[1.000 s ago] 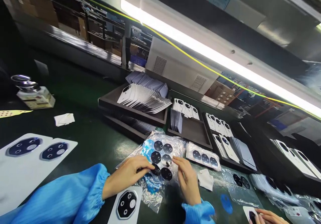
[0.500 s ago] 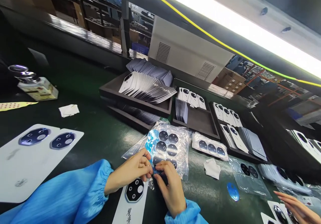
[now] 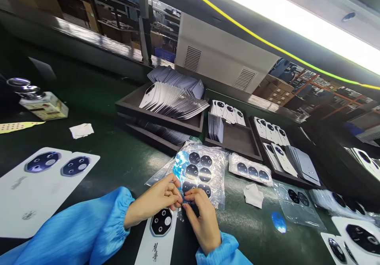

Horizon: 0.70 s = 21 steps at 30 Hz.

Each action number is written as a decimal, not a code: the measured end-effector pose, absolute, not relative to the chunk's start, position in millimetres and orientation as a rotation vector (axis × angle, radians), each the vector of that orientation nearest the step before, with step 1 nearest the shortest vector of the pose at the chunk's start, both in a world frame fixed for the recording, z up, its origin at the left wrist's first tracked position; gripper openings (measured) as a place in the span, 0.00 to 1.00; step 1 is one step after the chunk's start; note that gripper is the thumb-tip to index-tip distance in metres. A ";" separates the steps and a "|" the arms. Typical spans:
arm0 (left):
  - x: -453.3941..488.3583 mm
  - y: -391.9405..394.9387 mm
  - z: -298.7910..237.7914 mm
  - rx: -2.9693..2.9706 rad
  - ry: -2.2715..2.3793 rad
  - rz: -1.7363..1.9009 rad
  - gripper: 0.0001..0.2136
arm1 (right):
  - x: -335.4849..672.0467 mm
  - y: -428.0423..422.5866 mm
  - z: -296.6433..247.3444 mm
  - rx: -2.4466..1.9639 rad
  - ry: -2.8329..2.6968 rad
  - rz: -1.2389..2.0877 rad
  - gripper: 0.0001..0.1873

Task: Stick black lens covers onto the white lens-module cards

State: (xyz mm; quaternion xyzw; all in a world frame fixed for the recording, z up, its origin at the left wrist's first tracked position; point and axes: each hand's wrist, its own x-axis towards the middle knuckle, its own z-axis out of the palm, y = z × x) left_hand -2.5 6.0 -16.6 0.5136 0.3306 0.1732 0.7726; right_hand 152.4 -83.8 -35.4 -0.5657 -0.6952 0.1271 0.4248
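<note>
My left hand (image 3: 158, 199) and my right hand (image 3: 202, 213) meet in front of a clear plastic bag (image 3: 218, 178). Fingers and thumb are pinched together on each; whatever lies between the fingertips is too small to make out. The bag carries dark camera lens covers (image 3: 194, 158) in rows, with blue film (image 3: 181, 158) along its left side. Below my left hand lies a white phone back panel (image 3: 156, 247) with a black octagonal camera cover (image 3: 161, 222) at its upper end. My left fingers partly hide that end.
Black trays (image 3: 157, 116) of phone back panels line the rear. At left are larger white panels (image 3: 44, 194), a bottle (image 3: 44, 106) and a white wipe (image 3: 81, 131). Rightward lie a bagged cover strip (image 3: 251, 170), another wipe (image 3: 253, 196), a blue film piece (image 3: 279, 222) and more panels (image 3: 356, 237).
Another person's hand at the lower right has left the view, and white panels there now appear larger and nearer. My hands stay close together, nearly unmoved. The view has shifted slightly.
</note>
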 end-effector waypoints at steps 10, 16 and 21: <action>-3.7 6.4 -16.4 1.342 0.702 0.363 0.10 | 143.0 -84.1 -27.3 -1.424 -1.802 0.135 0.08; -8.0 6.6 -13.0 1.588 0.683 0.362 0.13 | 143.3 -79.8 -30.7 -1.444 -1.701 0.283 0.10; -2.5 14.3 -6.0 1.682 0.752 0.311 0.10 | 148.6 -74.8 -30.4 -1.554 -1.534 0.590 0.07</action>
